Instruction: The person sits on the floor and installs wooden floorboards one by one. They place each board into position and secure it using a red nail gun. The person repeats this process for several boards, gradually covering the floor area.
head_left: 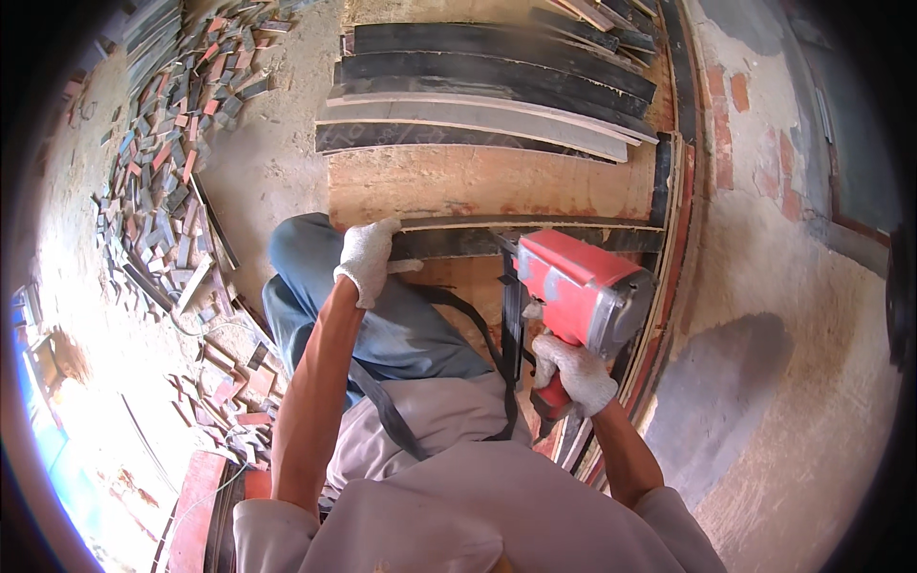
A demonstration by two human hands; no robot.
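A red nail gun (573,282) is held by its handle in my gloved right hand (573,372). Its dark nose end rests against or just above a dark wooden strip (449,241) that runs left to right across a plywood sheet (478,181). My left hand (368,260), in a white glove, is closed around the left end of that strip, beside my knee. One gloved finger sticks out below the strip. A black hose or strap (468,310) curves beside the gun, across my lap.
Several black and grey boards (478,115) lie side by side farther off on the plywood. Stacked long strips (673,258) run along the right, beside a worn wall with patches of brick (721,124). A heap of small wood offcuts (177,191) covers the floor at left.
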